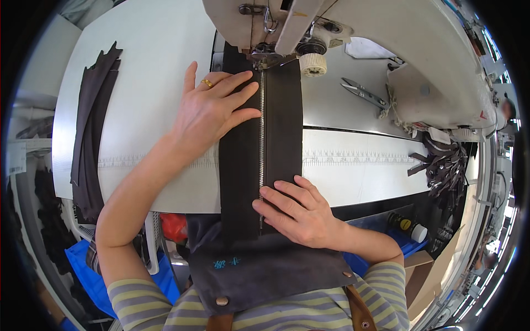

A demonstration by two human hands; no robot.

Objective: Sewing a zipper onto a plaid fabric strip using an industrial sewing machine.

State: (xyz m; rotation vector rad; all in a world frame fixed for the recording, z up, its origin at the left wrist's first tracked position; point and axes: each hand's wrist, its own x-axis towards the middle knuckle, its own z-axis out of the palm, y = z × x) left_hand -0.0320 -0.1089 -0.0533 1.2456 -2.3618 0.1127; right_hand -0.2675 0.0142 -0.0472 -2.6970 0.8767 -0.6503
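A long dark fabric strip runs from under the sewing machine's needle area toward me and hangs over the table's front edge. A metal zipper lies along its middle. My left hand rests on the strip's left side close to the presser foot, fingers spread, fingertips beside the zipper teeth. Lower down, my right hand lies flat on the strip near the front edge, its fingertips reaching the zipper. Neither hand grips the fabric.
Dark fabric pieces lie at the left. Thread snips sit on the machine bed at right. A bundle of dark zippers is heaped at the right end. A blue tray with bottles is below the table, and a blue bin stands lower left.
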